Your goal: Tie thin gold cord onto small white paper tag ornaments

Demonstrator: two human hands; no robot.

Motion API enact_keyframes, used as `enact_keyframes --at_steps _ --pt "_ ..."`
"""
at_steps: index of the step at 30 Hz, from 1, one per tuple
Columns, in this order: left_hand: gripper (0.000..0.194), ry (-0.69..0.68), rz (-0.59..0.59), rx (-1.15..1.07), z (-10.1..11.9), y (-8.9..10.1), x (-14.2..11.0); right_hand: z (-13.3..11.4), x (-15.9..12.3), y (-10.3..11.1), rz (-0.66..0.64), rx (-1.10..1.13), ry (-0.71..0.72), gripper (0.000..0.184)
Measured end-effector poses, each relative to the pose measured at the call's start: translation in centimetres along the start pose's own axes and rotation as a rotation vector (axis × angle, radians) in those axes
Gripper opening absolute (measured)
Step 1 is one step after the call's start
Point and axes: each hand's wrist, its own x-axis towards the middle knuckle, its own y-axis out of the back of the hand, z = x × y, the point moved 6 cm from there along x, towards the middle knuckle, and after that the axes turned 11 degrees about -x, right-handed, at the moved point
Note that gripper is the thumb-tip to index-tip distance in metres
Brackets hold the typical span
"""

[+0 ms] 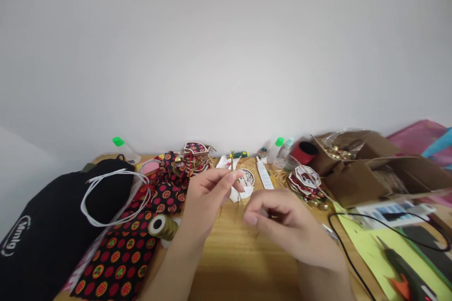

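Note:
My left hand (pixel 208 195) is raised over the middle of the table, thumb and forefinger pinched on a thin olive cord (pixel 232 159). The cord stands up above the fingertips, and loose strands hang below them. My right hand (pixel 287 225) is a little lower and to the right, its fingers curled in and thumb pressed against them. What it holds, if anything, is hidden or too thin to make out. Behind the hands lie white paper scraps (pixel 250 192) and a round printed piece (pixel 246 178). An olive thread spool (pixel 163 227) is beside my left forearm.
At left are a black bag (pixel 67 216), coiled white cord (pixel 92 218) and patterned black fabric (pixel 116 256). A white tube (pixel 264 173), octagonal ornaments with bells (pixel 306 178) and cardboard boxes (pixel 356 183) stand behind and right. A hot glue gun (pixel 406 268) rests on yellow paper (pixel 360 244).

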Motion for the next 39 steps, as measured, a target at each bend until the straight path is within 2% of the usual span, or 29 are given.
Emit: enact_keyframes --at_steps 4,7,12,15,18,21,25,29,35,39 --pt "0.018 -0.001 -0.036 0.010 0.2 -0.1 -0.2 -0.6 0.2 -1.0 -0.072 -0.188 0.053 0.020" --pt "0.019 0.003 -0.048 0.030 0.3 0.0 -0.3 -0.5 0.8 -1.1 -0.053 -0.270 0.061 0.020" --pt "0.027 -0.022 -0.052 0.099 0.4 0.3 -0.3 0.6 1.2 -0.1 -0.012 -0.338 0.042 0.016" --pt "0.028 -0.034 -0.052 0.137 0.5 0.1 -0.3 1.2 1.0 1.0 0.115 -0.250 0.026 0.007" --pt "0.028 -0.049 -0.089 0.193 0.8 -0.5 -0.5 1.8 0.9 1.5 0.220 0.051 -0.012 0.027" --pt "0.031 -0.076 -0.119 0.280 0.9 -1.1 -0.5 2.0 1.3 0.8 0.220 0.378 -0.049 0.026" --pt "0.028 -0.114 -0.120 0.334 1.2 -1.3 -0.7 1.9 1.7 -0.4 0.139 0.573 -0.091 0.023" --pt "0.029 -0.096 -0.150 0.329 1.0 -1.5 -0.9 1.9 1.9 -1.0 0.138 0.596 -0.110 0.025" --pt "0.026 -0.234 -0.103 0.528 1.2 -1.8 -0.9 1.9 2.1 -0.6 0.341 0.444 -0.125 0.025" --pt "0.030 -0.264 -0.118 0.582 1.2 -2.3 -1.0 2.1 2.0 -0.1 0.442 0.405 -0.120 0.025"
